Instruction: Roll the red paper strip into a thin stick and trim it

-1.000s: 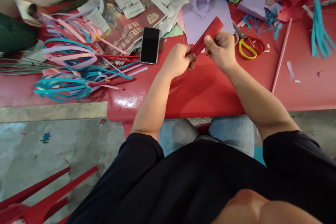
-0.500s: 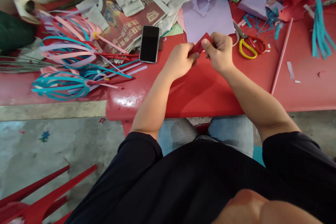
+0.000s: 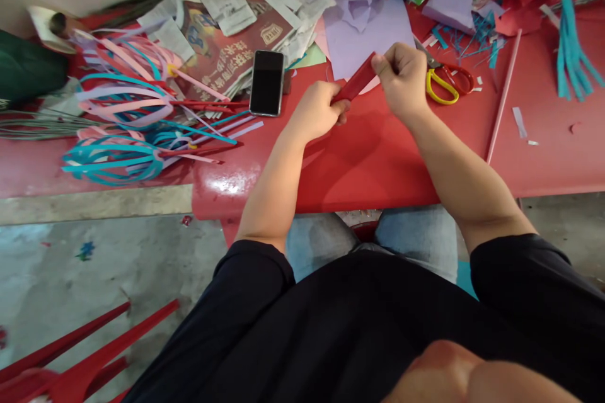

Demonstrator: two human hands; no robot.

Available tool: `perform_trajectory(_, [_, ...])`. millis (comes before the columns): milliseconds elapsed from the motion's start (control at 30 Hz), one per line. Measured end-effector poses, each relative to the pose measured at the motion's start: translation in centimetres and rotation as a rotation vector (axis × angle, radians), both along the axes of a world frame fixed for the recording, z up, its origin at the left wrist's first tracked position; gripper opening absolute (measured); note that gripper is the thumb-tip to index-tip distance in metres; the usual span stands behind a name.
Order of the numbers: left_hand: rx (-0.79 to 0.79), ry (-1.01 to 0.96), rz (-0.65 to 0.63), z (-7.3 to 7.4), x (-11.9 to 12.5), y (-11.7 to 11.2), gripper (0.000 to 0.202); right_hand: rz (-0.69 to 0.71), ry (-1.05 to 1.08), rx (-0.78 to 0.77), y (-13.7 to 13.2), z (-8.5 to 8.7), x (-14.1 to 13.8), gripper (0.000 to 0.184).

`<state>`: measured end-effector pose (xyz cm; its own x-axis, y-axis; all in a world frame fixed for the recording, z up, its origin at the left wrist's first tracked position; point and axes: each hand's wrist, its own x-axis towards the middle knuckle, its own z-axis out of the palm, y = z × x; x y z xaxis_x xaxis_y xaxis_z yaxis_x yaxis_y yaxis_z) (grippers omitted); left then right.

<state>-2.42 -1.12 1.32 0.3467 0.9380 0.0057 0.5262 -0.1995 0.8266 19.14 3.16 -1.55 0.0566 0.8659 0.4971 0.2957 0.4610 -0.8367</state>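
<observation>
A folded strip of red paper (image 3: 358, 80) slants between my two hands above the red table (image 3: 378, 164). My left hand (image 3: 316, 112) pinches its lower end, fingers curled shut. My right hand (image 3: 401, 79) grips the upper end with thumb and fingers closed. Yellow-and-red scissors (image 3: 447, 80) lie just right of my right hand. A black phone (image 3: 267, 82) lies face up to the left of my left hand.
Looped paper-strip ornaments in blue, pink and red (image 3: 127, 113) pile up at the left. Newspapers and a red printed sheet (image 3: 227, 44) lie behind the phone. A lilac sheet (image 3: 363, 28), a thin pink stick (image 3: 503, 97) and blue strips (image 3: 570, 38) cover the back right.
The red strip was folded short between my hands half a second ago; now it is stretched out again, my right hand raised up and away from the left.
</observation>
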Motion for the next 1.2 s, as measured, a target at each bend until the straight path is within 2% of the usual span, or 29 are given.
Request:
perform_trajectory(133, [-0.029, 0.04, -0.014, 0.0, -0.3, 0.2, 0.029, -0.149, -0.023, 0.011, 2.1, 0.3, 2.6, 0.071])
perform_trajectory(267, [-0.045, 0.131, 0.001, 0.8, -0.8, 0.3, 0.031, -0.259, 0.012, 0.032, 4.1, 0.2, 5.9, 0.062])
perform_trajectory(333, [-0.044, 0.185, 0.005, 1.2, -1.2, 0.4, 0.034, -0.394, 0.09, 0.082, 5.2, -0.2, 7.7, 0.062])
perform_trajectory(400, [-0.047, 0.201, -0.003, 1.3, -1.6, 0.6, 0.037, -0.414, 0.137, 0.095, 6.2, -0.7, 9.3, 0.063])
perform_trajectory(467, [-0.064, 0.184, -0.021, 1.2, -2.0, 0.9, 0.036, -0.249, 0.208, 0.043, 6.9, -1.1, 10.4, 0.061])
perform_trajectory(500, [-0.076, 0.176, -0.032, 1.0, -2.2, 1.0, 0.035, -0.245, 0.239, 0.044, 7.1, -1.1, 10.6, 0.062])
perform_trajectory(600, [-0.12, 0.177, -0.072, 0.8, -2.5, 1.3, 0.031, -0.386, 0.337, 0.114, 6.6, -0.7, 9.7, 0.068])
perform_trajectory(667, [-0.149, 0.181, -0.109, 0.9, -2.6, 1.4, 0.029, -0.295, 0.448, 0.045, 5.5, 0.0, 8.0, 0.065])
perform_trajectory(733, [-0.18, 0.179, -0.152, 0.9, -2.5, 1.3, 0.026, -0.167, 0.534, -0.086, 4.2, 0.7, 5.9, 0.071])
perform_trajectory(800, [-0.207, 0.157, -0.199, 0.9, -2.3, 1.2, 0.021, -0.034, 0.504, -0.174, 2.9, 1.0, 3.8, 0.067])
perform_trajectory(900, [-0.203, 0.003, -0.247, 0.6, -1.4, 0.7, 0.019, 0.067, 0.459, -0.226, 1.2, 1.0, 1.2, 0.062])
perform_trajectory(1033, [-0.198, -0.282, -0.188, 0.2, 0.3, -0.3, 0.024, 0.253, 0.291, -0.3, -0.6, 1.0, -0.6, 0.054])
perform_trajectory(1100, [-0.247, -0.344, -0.143, 0.3, 0.9, -0.8, 0.031, 0.3, 0.262, -0.323, -1.3, 1.5, -0.9, 0.052])
perform_trajectory(1200, [-0.348, -0.384, -0.134, 0.9, 1.4, -1.6, 0.03, 0.346, 0.254, -0.381, -2.2, 2.5, -1.1, 0.05])
